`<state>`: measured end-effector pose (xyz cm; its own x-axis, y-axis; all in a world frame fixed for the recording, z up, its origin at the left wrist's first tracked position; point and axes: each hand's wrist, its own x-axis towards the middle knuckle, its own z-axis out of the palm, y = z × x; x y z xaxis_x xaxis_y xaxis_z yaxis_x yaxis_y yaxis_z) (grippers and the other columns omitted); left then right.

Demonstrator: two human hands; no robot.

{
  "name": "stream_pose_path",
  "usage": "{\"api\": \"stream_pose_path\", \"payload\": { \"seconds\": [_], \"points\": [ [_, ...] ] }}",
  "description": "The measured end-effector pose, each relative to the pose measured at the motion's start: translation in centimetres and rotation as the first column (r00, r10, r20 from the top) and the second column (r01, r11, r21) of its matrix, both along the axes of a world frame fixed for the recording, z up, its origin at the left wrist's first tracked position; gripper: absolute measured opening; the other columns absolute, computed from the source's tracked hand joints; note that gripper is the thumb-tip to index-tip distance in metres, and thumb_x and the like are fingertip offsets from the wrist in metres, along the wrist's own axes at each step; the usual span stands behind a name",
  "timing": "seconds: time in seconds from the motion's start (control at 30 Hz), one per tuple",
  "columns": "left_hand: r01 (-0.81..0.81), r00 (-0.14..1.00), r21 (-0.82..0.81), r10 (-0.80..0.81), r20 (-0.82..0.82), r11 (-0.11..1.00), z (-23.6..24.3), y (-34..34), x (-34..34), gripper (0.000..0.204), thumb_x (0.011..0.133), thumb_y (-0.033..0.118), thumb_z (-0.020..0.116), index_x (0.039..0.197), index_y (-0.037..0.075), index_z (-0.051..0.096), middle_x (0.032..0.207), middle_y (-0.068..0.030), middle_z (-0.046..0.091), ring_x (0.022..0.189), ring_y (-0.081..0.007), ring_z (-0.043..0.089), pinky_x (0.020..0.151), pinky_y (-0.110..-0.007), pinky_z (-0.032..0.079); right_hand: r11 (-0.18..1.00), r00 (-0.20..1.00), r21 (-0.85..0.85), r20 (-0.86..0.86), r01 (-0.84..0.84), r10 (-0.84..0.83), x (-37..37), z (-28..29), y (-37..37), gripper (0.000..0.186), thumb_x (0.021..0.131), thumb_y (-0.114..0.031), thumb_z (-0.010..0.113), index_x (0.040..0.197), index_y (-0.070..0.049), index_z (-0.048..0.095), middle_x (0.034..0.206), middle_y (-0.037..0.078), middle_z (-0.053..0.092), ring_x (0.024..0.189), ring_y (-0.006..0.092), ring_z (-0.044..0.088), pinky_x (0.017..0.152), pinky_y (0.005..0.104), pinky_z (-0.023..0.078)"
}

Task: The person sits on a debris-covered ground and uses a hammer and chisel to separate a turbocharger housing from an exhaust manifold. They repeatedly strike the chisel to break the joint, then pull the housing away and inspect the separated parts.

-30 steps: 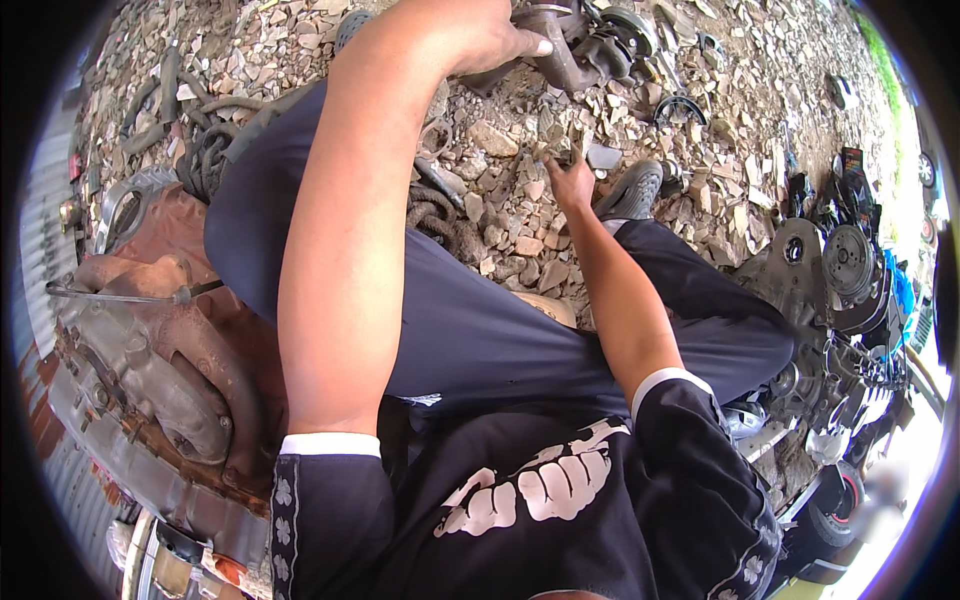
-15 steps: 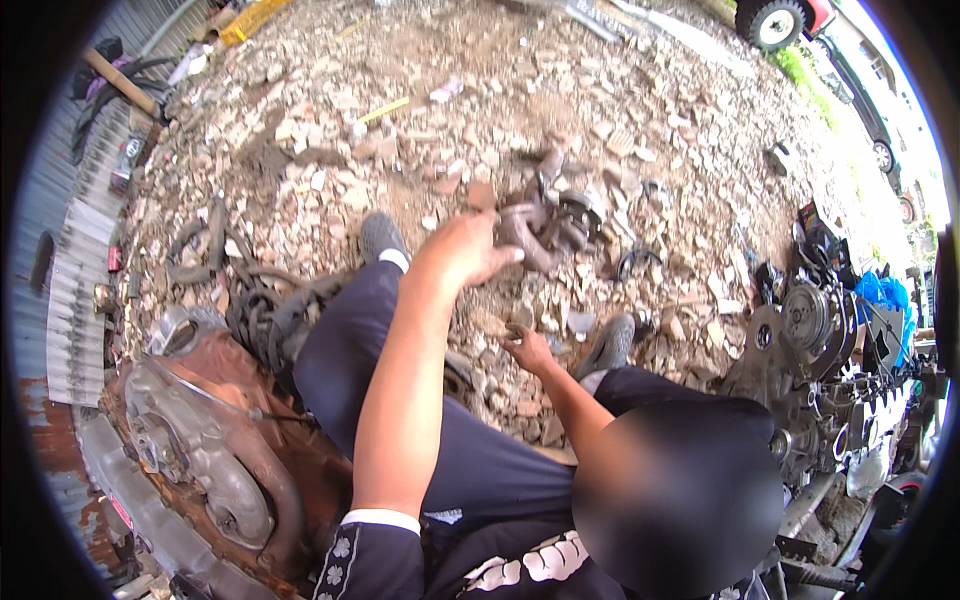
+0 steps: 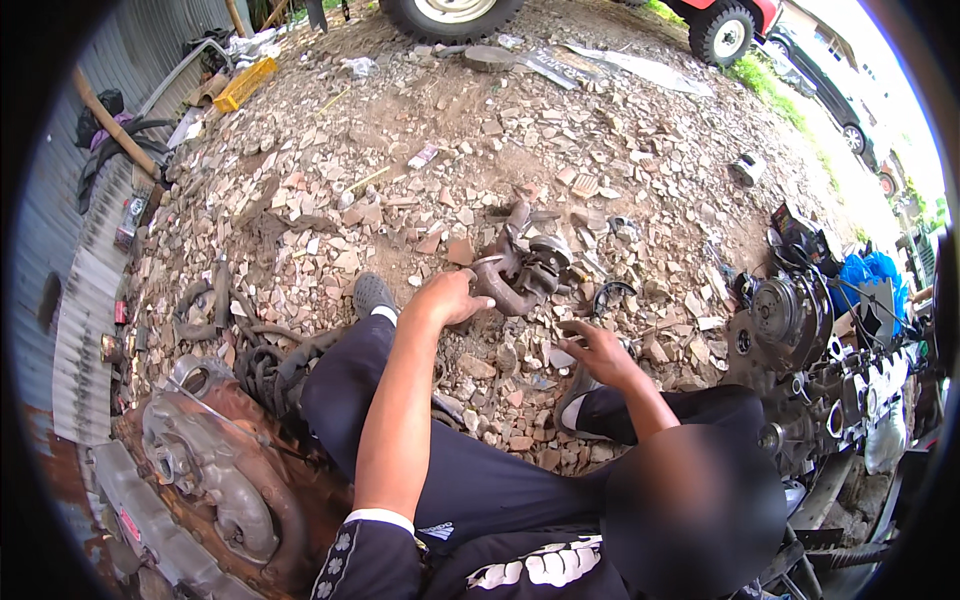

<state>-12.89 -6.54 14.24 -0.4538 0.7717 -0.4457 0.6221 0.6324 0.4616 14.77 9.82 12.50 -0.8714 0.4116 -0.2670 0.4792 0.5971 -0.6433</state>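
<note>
On the rubble ground in front of me lies a rusty exhaust manifold [image 3: 512, 298] with curved pipes and a greyer rounded housing on its right side. My left hand [image 3: 448, 300] is at its left pipe end, thumb along the near side and fingers curled around the far side, partly hidden. My right hand [image 3: 605, 357] hovers close to the manifold's near right, holding nothing, with its fingers apart. A dark curved piece [image 3: 612, 295] rests on the stones just beyond that hand.
A large rusty engine [image 3: 225, 480] stands at my left, beside dark hoses [image 3: 270, 370]. To my right are piled engine parts [image 3: 800, 350] and a blue plastic bag [image 3: 868, 278]. Broken tile and stone cover the ground. Farther off are a yellow crate [image 3: 245, 84] and vehicle wheels [image 3: 722, 38].
The view has tilted up, showing more of the far ground. My right hand has moved right and forward, its fingers spreading. My left hand stays at the manifold, which has not visibly shifted.
</note>
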Motion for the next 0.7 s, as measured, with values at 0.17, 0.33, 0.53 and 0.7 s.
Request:
{"api": "stream_pose_path", "payload": {
  "seconds": [0.17,0.33,0.53,0.7],
  "points": [
    [0.015,0.996,0.129,-0.003,-0.093,0.991,-0.2,-0.2,0.2,0.076,0.088,0.052,0.076,0.143,0.004,0.057,0.131,-0.0275,0.066,0.124,-0.0393,0.063,0.106,-0.046,0.049,0.967,0.991,0.223,-0.018,-0.125,0.132,3.0,7.7,3.3,0.053,0.099,-0.040,0.064,0.140,-0.006,0.059,0.119,0.024,0.072,0.112,0.0400,0.069,0.101,0.0464,0.052],
    [-0.093,0.989,0.359,0.126,-0.071,0.929,1.0,-3.0,2.2,0.057,0.088,0.039,0.080,0.131,0.003,0.067,0.126,-0.0233,0.070,0.121,-0.0373,0.066,0.105,-0.042,0.049,0.997,0.942,-0.077,-0.335,-0.005,-0.021,1.7,12.4,6.2,0.049,0.102,-0.040,0.062,0.135,-0.003,0.064,0.120,0.019,0.073,0.109,0.0294,0.071,0.100,0.0416,0.053],
    [-0.274,0.948,0.406,0.316,-0.038,0.871,3.4,-6.8,4.3,0.039,0.093,0.025,0.078,0.127,0.008,0.071,0.120,-0.0131,0.075,0.110,-0.0248,0.072,0.100,-0.038,0.054,0.838,0.628,-0.473,-0.572,0.274,-0.528,0.1,7.0,8.7,0.049,0.104,-0.037,0.063,0.136,0.000,0.063,0.122,0.016,0.072,0.102,0.0212,0.072,0.089,0.0338,0.055],
    [-0.232,0.956,0.515,0.291,-0.035,0.825,10.5,-8.5,7.2,0.037,0.093,0.019,0.077,0.127,0.005,0.071,0.117,-0.0123,0.076,0.110,-0.0208,0.070,0.102,-0.036,0.053,0.877,0.698,-0.415,-0.553,0.244,-0.456,1.0,7.9,7.1,0.048,0.103,-0.036,0.064,0.134,0.001,0.064,0.112,0.016,0.075,0.090,0.0187,0.072,0.078,0.0325,0.055]
  ]
}}
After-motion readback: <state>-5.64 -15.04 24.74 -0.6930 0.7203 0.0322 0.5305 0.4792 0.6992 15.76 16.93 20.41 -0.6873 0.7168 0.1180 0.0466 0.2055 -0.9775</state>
